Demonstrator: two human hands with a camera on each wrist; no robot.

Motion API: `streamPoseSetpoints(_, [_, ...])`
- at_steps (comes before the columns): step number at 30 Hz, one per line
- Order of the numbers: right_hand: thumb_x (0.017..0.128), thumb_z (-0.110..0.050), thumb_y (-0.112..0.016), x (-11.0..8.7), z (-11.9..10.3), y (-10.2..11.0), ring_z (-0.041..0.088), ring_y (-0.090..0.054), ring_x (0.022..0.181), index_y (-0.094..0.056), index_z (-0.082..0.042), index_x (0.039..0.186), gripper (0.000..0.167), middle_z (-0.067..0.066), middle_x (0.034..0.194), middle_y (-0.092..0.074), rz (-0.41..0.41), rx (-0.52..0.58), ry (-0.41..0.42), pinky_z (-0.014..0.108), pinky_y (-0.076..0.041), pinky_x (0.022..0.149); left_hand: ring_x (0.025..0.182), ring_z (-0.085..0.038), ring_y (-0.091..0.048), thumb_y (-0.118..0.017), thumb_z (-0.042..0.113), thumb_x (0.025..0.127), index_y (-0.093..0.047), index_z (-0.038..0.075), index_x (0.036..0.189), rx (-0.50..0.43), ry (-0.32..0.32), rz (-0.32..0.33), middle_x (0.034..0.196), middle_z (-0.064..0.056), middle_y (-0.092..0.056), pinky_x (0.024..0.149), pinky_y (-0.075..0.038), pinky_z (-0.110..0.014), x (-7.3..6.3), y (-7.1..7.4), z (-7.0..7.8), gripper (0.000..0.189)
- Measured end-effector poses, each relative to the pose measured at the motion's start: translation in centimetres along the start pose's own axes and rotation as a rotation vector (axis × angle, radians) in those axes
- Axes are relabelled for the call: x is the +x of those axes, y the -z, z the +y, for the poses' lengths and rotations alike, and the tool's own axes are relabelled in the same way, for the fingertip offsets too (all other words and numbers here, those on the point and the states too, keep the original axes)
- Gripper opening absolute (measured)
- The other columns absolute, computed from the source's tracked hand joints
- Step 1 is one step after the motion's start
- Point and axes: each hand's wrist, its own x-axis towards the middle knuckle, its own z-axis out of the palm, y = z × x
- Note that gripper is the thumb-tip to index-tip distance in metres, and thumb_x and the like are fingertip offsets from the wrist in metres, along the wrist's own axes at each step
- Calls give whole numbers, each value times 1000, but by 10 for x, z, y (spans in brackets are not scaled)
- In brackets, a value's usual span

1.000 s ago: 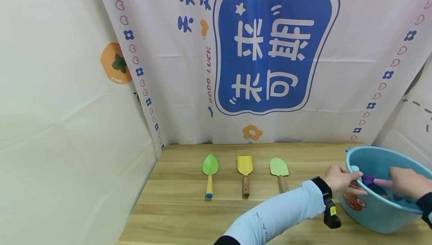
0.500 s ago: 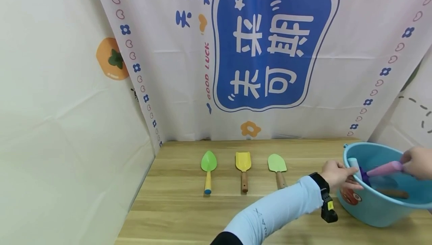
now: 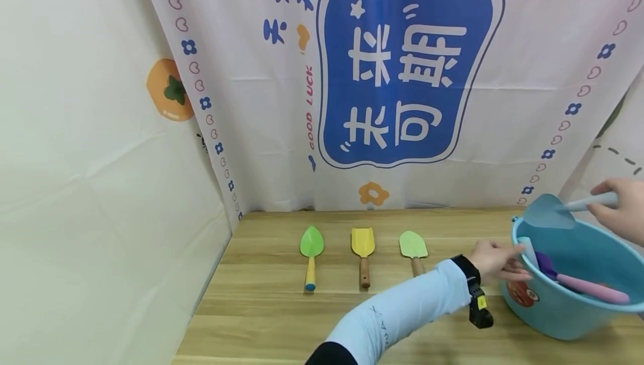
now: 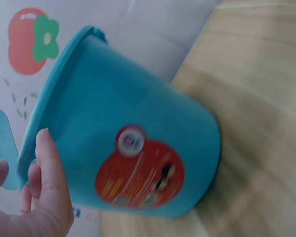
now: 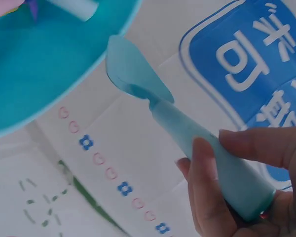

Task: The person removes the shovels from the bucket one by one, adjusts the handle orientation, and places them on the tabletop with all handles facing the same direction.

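Observation:
My right hand (image 3: 621,208) grips a light blue garden trowel (image 3: 548,211) by its handle, the blade over the far rim of the bucket. In the right wrist view, thumb and fingers wrap the trowel's handle (image 5: 202,143). My left hand (image 3: 498,261) is at the near left rim of the blue bucket (image 3: 558,309), fingers fairly straight along its outside, thumb apart. Inside the bucket lie a pink-handled trowel (image 3: 593,288) with a purple blade and a pale blue handle (image 3: 528,250). What lies deeper is hidden.
On the wooden table (image 3: 282,326) a green trowel (image 3: 312,242), a yellow shovel (image 3: 363,242) and a pale green trowel (image 3: 413,245) lie in a row. My left sleeve partly covers the last one's handle. A printed cloth (image 3: 251,130) hangs behind.
My right hand has let go of the pink-handled trowel, now lying in the bucket, and lifted the light blue trowel above the rim. My left hand has shifted slightly left.

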Motion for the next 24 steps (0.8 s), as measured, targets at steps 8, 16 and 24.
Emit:
streamPoseSetpoints(8, [90,-17,-61,-8,-30,-10,21,-50,51,-51,11,103,33,23,71,-58,-68,26,-30,45,-53,43,75,-29,-66,-65,12,88,-62,-2,93,-75,-124,58,83,-17,-63,73,-58,-36,7,37,25,16])
streamPoseSetpoints(16, [94,-38,-53,-21,-72,-18,18,-47,49,-53,8,110,49,8,64,-63,-114,33,-60,27,-35,37,84,-31,-65,-65,17,88,-64,-5,91,-222,-186,43,92,-22,-63,77,-57,-36,22,53,31,22])
streamPoseSetpoints(24, [93,-41,-53,-42,-89,-56,14,-60,56,-53,10,116,55,6,70,-68,-229,175,-65,27,-38,39,73,-21,-65,-60,4,89,-64,-6,93,-246,-374,54,80,-14,-65,75,-58,-35,26,67,40,11])
